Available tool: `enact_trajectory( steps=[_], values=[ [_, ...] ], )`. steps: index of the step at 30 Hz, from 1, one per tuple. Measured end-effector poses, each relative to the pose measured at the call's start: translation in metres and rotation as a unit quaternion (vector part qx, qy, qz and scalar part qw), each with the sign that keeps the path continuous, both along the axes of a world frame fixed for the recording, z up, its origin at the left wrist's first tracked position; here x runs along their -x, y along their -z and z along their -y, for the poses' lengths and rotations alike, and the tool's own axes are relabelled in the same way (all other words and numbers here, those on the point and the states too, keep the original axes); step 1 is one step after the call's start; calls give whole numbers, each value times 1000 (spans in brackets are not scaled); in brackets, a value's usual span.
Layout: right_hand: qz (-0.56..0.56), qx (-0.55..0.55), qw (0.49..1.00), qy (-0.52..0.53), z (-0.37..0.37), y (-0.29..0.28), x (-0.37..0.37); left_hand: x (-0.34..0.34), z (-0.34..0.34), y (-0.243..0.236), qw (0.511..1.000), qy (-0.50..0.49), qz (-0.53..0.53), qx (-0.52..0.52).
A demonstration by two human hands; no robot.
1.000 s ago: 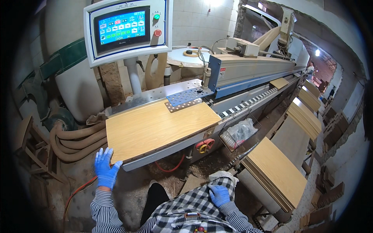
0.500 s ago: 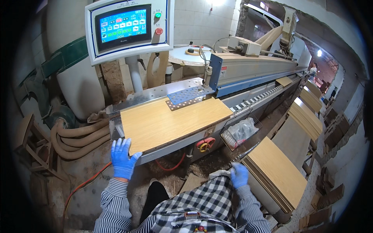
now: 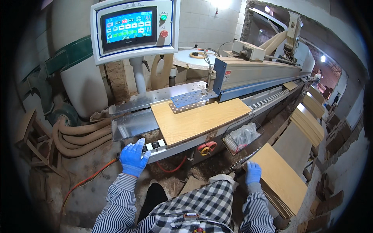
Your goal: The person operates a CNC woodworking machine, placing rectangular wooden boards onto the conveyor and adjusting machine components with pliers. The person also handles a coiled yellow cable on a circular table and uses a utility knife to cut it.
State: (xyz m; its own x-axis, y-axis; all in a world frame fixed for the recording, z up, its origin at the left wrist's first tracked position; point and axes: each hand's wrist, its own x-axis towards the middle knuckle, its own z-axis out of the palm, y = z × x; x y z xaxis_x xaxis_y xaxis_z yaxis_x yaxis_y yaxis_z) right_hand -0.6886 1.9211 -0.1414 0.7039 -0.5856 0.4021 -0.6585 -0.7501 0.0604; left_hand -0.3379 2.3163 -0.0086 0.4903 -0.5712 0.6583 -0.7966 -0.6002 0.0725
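Observation:
A wood-grain board [image 3: 202, 120] lies flat on the bed of a long edge-banding machine [image 3: 260, 77], partly under a blue perforated plate [image 3: 194, 96]. My left hand [image 3: 133, 158], in a blue glove, rests with fingers apart at the near left end of the bed, beside the black-and-white conveyor pads [image 3: 154, 145]. A gap separates it from the board. On the right, my gloved right hand [image 3: 253, 173] is beside the near left edge of a stack of similar boards [image 3: 281, 176]. Its fingers point toward the stack, loosely extended, and no board is lifted in them.
A control panel with a lit screen [image 3: 129, 28] stands at the upper left. Below the bed hangs a wire basket [image 3: 241, 138] with clear plastic. More board stacks [image 3: 307, 122] line the right side. Thick hoses [image 3: 83, 134] and an orange cable [image 3: 91, 174] are at left. Far off stands a person [image 3: 318, 75].
The board has slid right along the bed, away from my left hand, uncovering metal and conveyor pads. My left hand has let go of its corner. My right hand has moved right, toward the stack.

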Motion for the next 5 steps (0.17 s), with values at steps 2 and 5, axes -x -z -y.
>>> enact_trajectory(
  steps=[2, 5],
  values=[
    [16, 22, 1000, -2, -19, 4, 12, 0, 0, 1, 1000, -1, 2, 4],
    [22, -3, 1000, -1, -42, 15, 36, -1, 3, 4, 1000, -8, 8, 7]
  ],
)
